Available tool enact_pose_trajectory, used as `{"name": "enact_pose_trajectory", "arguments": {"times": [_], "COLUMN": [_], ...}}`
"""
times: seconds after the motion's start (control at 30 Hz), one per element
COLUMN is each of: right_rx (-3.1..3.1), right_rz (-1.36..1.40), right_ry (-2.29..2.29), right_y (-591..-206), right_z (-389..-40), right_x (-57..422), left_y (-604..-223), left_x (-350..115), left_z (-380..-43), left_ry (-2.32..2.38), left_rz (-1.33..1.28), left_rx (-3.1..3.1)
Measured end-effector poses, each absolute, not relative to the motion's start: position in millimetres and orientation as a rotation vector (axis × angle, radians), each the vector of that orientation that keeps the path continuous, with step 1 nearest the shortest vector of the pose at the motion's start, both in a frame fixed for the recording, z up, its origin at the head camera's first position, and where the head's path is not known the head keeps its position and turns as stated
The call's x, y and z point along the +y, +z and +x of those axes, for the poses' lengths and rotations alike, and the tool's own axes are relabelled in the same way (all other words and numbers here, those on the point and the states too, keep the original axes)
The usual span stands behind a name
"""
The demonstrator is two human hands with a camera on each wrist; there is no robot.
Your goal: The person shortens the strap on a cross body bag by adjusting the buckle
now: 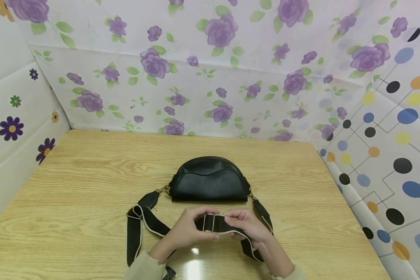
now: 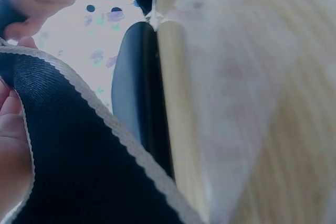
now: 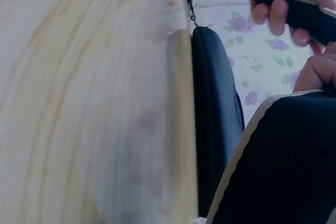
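Observation:
A black half-moon handbag [image 1: 210, 182] stands on the table, with a wide black strap [image 1: 227, 225] edged in cream clipped to both its ends. In front of the bag, my left hand [image 1: 187, 231] grips the strap at its metal slider buckle [image 1: 209, 223], fingers along the upper edge and thumb along the lower. My right hand [image 1: 249, 225] pinches the same strap just right of the buckle. Close up in the left wrist view, the strap [image 2: 79, 140] hides part of the bag [image 2: 131, 87]. The right wrist view also has the strap [image 3: 283, 156] in the foreground.
The wooden table [image 1: 91, 171] carries a loose strap loop [image 1: 134, 237] to the left of my left hand. A dark strap end piece [image 1: 169, 273] lies by my left sleeve. Flowered sheeting [image 1: 196, 77] hangs behind, and dotted sheeting [image 1: 388, 155] rises at the right.

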State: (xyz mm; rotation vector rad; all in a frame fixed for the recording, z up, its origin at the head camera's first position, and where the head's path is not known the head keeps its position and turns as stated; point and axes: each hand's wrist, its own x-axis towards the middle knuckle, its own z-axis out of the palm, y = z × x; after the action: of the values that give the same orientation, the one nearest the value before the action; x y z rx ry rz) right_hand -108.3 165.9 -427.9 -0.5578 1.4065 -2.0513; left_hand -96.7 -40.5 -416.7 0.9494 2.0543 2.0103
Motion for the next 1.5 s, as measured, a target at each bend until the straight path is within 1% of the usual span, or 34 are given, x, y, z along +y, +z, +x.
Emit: {"name": "enact_pose_trajectory", "arguments": {"times": [0.13, 0.47, 1.5], "right_rx": [1.408, 1.458, 1.446], "right_rz": [-0.577, -0.525, -0.483], "right_ry": [-2.044, -2.055, -2.046], "right_y": [-426, -429, -425], "right_z": [-108, -108, -108], "right_x": [166, 164, 166], "left_y": [-404, -398, -400], "left_x": [-40, -42, -40], "left_z": [-92, -91, -91], "left_ry": [1.990, 2.052, 2.027], "left_rz": [0.910, 0.919, 0.925], "left_rx": [2.069, 1.964, 2.031]}}
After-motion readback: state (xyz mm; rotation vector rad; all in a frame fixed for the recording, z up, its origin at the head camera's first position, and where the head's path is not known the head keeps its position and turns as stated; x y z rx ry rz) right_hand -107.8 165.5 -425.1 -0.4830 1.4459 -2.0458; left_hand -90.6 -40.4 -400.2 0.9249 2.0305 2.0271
